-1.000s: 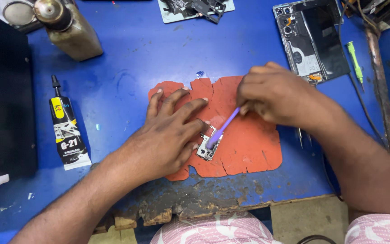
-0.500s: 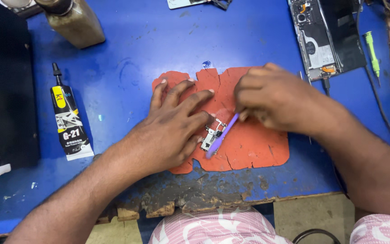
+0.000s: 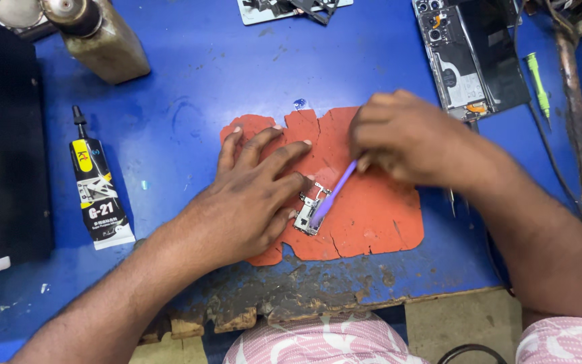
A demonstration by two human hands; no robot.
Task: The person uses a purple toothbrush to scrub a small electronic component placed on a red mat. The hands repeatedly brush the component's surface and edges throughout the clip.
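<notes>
Fingers of the left hand (image 3: 254, 195) spread flat, pinning the small circuit board (image 3: 308, 214) at their tips, while right hand (image 3: 405, 138) fingers pinch a purple brush (image 3: 331, 195), bristles on the board, scrubbing seemingly unfinished.

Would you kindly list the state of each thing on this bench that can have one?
Left hand: flat, pinning the circuit board.
Right hand: gripping the purple brush, bristles on the board.
Orange mat: cracked, ragged-edged.
Glue tube: capped, lying flat.
Phone: back off, insides exposed.
Green screwdriver: lying unused.
</notes>
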